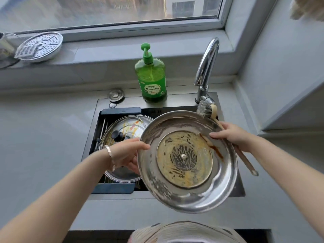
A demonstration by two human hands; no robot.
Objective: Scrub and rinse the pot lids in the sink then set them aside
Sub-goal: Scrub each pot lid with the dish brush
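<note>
Silver lid [187, 162], brown-streaked; green soap bottle [151, 76]

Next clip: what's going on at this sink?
A person is partway through washing pot lids. Both hands hold a steel lid over the sink, underside up, with soapy smears and brown residue on it. The left hand grips its left rim; the right hand steadies the right rim while holding a scrub brush. A second stained lid with a black knob lies in the sink. No water shows at the faucet.

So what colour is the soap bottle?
The soap bottle is green, seen best in the head view.
</note>
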